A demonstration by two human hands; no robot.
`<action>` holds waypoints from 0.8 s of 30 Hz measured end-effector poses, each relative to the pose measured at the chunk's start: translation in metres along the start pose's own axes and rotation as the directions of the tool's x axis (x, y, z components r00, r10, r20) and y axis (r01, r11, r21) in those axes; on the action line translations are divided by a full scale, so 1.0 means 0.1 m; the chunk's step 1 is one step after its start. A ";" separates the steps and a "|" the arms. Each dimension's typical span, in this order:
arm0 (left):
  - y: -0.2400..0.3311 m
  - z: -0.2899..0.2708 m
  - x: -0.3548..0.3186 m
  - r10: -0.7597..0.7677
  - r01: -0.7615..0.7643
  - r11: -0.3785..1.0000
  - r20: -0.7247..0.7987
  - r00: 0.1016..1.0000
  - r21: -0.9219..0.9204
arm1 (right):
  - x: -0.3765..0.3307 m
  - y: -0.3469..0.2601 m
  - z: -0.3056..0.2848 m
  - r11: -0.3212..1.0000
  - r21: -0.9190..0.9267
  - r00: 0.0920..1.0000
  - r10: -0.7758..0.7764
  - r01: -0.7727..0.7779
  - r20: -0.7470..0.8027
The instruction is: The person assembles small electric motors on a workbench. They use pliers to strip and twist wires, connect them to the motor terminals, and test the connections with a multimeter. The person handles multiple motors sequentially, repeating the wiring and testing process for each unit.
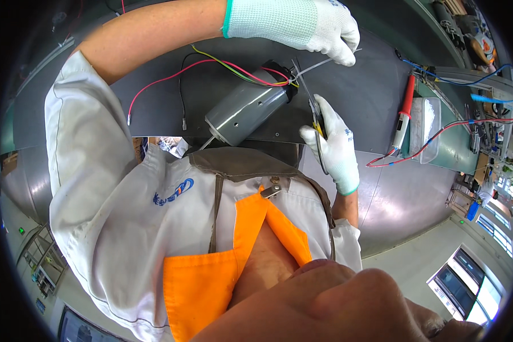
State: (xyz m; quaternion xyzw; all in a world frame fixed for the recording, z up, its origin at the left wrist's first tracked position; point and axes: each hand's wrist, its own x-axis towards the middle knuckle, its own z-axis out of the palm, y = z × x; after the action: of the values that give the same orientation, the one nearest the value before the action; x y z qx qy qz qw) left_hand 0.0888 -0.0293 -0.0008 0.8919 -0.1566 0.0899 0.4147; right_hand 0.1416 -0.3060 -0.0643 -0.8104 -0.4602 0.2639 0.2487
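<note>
A grey cylindrical motor [246,114] with a black end cap lies tilted on the dark workbench, its thin shaft at the near end. Red, yellow-green and black wires come from its capped far end. Round the wires there sits a white cable tie [315,66]. My left hand [337,35], in a white knit glove, pinches the tie's tail and holds it out to the right. In my gloved right hand [337,145] are scissors [309,94], their blades pointing up beside the tie's head. Whether the blades touch the tie I cannot tell.
Right of my hands lies a red-and-white pen-shaped tool [404,105] with a red cord. Beside it stands a clear plastic box [432,128] holding something white. Blue cables [467,84] run along the bench's right side. Loose wire ends with connectors [184,123] lie left of the motor.
</note>
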 end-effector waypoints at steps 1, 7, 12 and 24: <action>-0.04 0.00 0.01 0.047 -0.046 0.998 -0.027 0.999 0.051 | -0.01 0.00 -0.01 1.000 0.014 1.000 0.011 -0.011 -0.003; -0.14 -0.01 -0.05 0.128 -0.119 0.987 -0.079 0.989 0.109 | -0.15 0.02 -0.14 0.950 0.265 0.987 0.159 -0.164 0.041; -0.09 0.07 0.03 0.162 -0.158 0.985 -0.065 0.985 0.068 | -0.04 0.00 0.04 0.999 0.000 0.999 -0.045 0.045 0.002; 0.50 -0.25 -0.90 -0.358 0.403 0.683 0.203 0.912 -0.608 | -0.01 0.34 -0.06 0.924 -0.375 0.952 -0.045 -0.076 -0.302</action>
State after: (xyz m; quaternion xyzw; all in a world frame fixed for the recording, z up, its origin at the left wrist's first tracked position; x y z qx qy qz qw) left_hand -0.0140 -0.0215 0.0242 0.7125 -0.0031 -0.0870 0.6963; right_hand 0.1655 -0.3233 -0.0817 -0.8777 -0.4523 0.0431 0.1521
